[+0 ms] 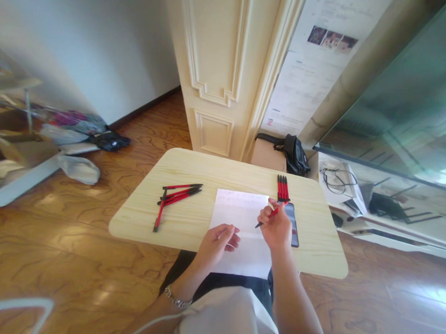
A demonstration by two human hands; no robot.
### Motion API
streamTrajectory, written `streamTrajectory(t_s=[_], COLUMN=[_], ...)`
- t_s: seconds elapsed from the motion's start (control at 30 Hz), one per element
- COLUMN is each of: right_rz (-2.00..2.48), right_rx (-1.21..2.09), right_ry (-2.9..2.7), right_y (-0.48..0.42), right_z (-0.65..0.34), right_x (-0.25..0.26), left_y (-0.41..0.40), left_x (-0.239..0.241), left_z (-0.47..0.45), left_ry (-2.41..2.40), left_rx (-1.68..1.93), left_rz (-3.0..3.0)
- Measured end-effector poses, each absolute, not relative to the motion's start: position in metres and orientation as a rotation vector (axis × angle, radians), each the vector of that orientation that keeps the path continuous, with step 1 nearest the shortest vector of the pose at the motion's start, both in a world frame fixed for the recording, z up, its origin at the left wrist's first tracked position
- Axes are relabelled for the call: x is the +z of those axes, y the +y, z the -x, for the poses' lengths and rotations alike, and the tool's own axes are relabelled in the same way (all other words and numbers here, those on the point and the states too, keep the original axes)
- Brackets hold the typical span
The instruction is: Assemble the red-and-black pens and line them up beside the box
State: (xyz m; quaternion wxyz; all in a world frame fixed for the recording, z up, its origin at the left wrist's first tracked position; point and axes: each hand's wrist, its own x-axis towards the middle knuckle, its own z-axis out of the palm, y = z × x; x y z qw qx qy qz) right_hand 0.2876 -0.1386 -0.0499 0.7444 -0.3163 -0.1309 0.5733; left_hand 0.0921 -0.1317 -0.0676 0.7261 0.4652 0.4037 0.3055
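Note:
My right hand [276,227] grips a red pen [280,208] with a black tip, slanting down to the left above the white sheet of paper [243,208]. Over the paper's left part is my left hand [222,239], its fingers loosely bent and apart, with nothing seen in them. Faint writing runs along the sheet's top. A row of red-and-black pens [282,188] lies side by side beyond my right hand. Several more pens [180,195] lie in a loose group on the left, one of them crosswise. A phone [293,224] is partly covered by my right hand.
The light wooden table [323,252] has rounded corners. Behind it are a cream panelled door [215,87] and a black bag [296,155]. A large screen [406,97] stands at the right above a white cabinet [425,222]. Bags and cardboard [29,149] lie on the left floor.

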Motion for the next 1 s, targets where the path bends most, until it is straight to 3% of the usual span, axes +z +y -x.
streamTrajectory(t_s=[0.27,1.0], right_rz=[0.573,0.854], right_rx=[1.479,1.3], right_ry=[-0.167,-0.254], right_y=[-0.137,-0.132], right_z=[-0.306,-0.299], right_x=[-0.06,-0.053], left_y=[-0.13,-0.13], left_x=[-0.073,-0.068], left_z=[-0.09,-0.089], left_ry=[0.901,0.922], left_rx=[0.677,0.69], left_rz=[-1.093,-1.112])
